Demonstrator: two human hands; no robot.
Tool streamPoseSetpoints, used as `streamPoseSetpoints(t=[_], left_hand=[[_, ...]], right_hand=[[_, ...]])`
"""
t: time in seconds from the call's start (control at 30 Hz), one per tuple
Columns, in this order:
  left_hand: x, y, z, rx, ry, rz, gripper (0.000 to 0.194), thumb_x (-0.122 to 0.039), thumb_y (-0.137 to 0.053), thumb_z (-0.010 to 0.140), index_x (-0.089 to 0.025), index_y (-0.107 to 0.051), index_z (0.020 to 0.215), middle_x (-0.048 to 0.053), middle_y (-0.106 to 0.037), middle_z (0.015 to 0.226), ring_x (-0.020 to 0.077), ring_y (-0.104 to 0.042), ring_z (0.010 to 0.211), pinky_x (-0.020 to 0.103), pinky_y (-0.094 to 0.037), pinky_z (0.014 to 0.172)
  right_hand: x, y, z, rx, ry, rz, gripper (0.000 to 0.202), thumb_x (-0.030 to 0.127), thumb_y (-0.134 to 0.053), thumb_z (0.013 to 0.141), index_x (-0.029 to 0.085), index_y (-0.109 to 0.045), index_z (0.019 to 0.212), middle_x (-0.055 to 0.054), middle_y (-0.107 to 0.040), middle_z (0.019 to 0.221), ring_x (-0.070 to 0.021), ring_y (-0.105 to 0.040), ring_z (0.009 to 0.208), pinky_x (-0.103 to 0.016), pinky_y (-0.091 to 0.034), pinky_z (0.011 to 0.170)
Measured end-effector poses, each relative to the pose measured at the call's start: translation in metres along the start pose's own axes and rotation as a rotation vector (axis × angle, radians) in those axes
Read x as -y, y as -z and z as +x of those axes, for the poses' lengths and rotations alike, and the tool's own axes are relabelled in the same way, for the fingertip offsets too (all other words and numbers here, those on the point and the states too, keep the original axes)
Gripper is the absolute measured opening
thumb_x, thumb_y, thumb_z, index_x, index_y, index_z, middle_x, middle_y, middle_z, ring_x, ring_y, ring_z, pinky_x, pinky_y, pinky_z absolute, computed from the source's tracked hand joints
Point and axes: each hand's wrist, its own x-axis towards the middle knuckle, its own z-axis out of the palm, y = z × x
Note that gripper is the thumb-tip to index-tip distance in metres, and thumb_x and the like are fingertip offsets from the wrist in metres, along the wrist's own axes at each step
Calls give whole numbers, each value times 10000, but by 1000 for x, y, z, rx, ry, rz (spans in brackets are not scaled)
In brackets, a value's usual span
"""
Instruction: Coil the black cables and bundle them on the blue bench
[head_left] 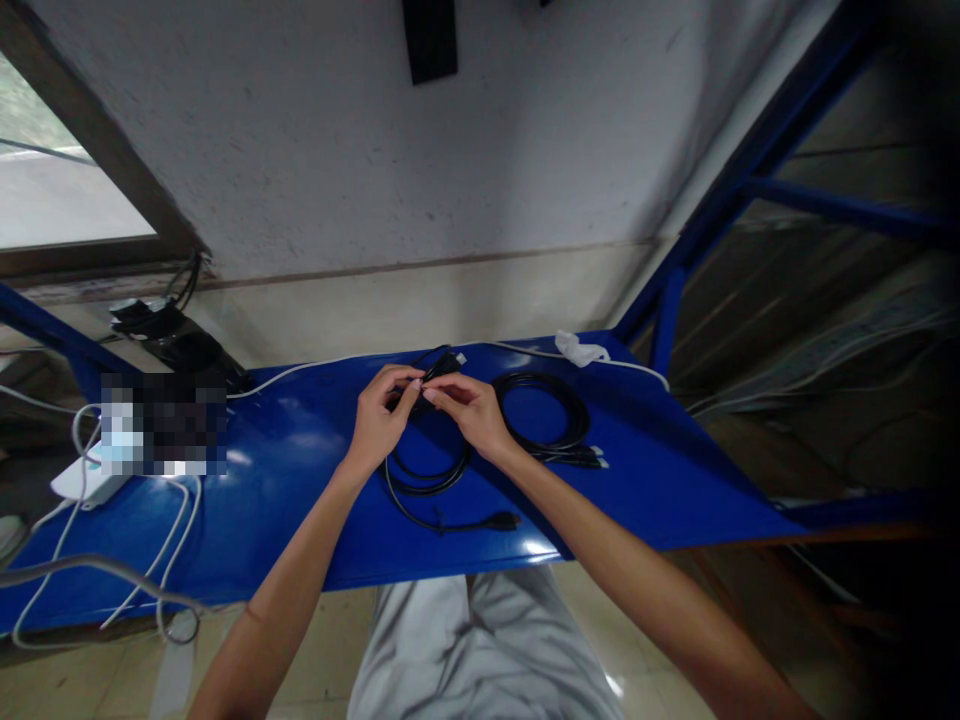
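Note:
My left hand [386, 412] and my right hand [466, 405] meet above the blue table, fingertips pinched together on a black cable [429, 488]. One of its connectors [456, 362] sticks out just beyond my fingers. Loops of this cable hang or lie below my hands, and its other plug [501, 521] rests near the table's front edge, with a small tie on the cord beside it. To the right of my right hand lies a second coiled black cable [574, 405], its two plugs [589, 457] side by side.
The blue table [660, 470] stands against a wall. On the left are a white power strip [94, 485], loose white cords [176, 525] and a dark object [187, 345]. A crumpled white item [581, 349] lies at the back right, near a blue frame post [666, 320].

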Motion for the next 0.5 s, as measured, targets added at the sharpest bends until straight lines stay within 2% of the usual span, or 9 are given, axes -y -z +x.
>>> streamPoseSetpoints(t=[0.13, 0.33, 0.5], left_hand=[[0, -2, -1, -31, -33, -2, 170, -366, -736, 1021, -225, -805, 1087, 89, -731, 1111, 193, -730, 987, 243, -577, 679], [1, -3, -2, -6, -87, -17, 165, -348, -702, 1041, -226, -782, 1118, 105, -753, 1159, 215, -741, 1038, 287, -637, 722], [-4, 3, -1, 65, -235, 79, 179, -278, -686, 1048, -230, -803, 1175, 115, -781, 1197, 239, -751, 1135, 405, -650, 964]], right_hand=[[0, 0, 0, -10, 7, -12, 296, 501, -904, 832, 252, -837, 979, -32, -808, 961, -205, -735, 869, -361, -611, 874], [-2, -1, 0, -9, 24, 3, 301, 497, -898, 841, 243, -787, 960, -24, -779, 959, -194, -723, 869, -351, -604, 876], [-2, 0, 1, -42, 25, 1, 356, 515, -918, 816, 240, -733, 946, -5, -727, 884, -177, -697, 816, -332, -606, 825]])
